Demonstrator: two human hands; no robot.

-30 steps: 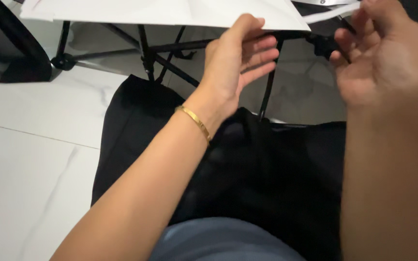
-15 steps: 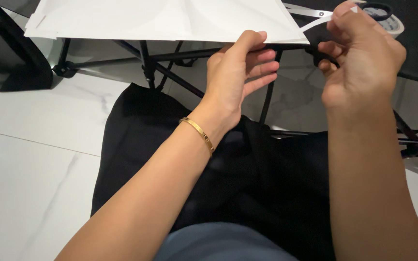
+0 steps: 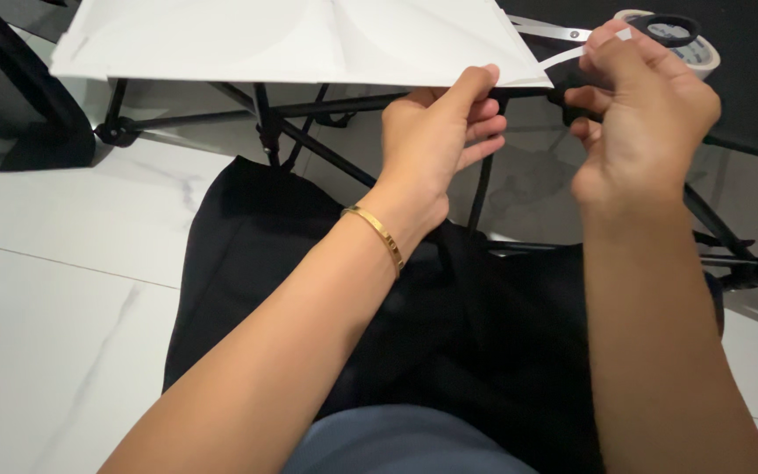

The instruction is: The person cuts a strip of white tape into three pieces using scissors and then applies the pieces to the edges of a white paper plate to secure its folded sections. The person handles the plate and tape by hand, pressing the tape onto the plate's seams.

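White marble-look floor tiles (image 3: 54,342) spread beneath a black folding table frame (image 3: 309,145), with black fabric (image 3: 247,263) draped over the person's lap. On the table edge lay a white folded sheet (image 3: 282,39). The left hand (image 3: 436,145), a gold bangle (image 3: 377,235) on its wrist, pinched the sheet's near right corner, thumb on top and curled fingers (image 3: 484,132) underneath, closed on the paper. The right hand (image 3: 642,118) held a narrow white strip of tape (image 3: 568,57) between thumb and forefinger, fingers bunched tight; the strip ran toward the sheet's corner. Just behind that hand sat a tape roll (image 3: 682,35) on the dark tabletop (image 3: 756,79), with scissors (image 3: 550,29) partly hidden beside it.
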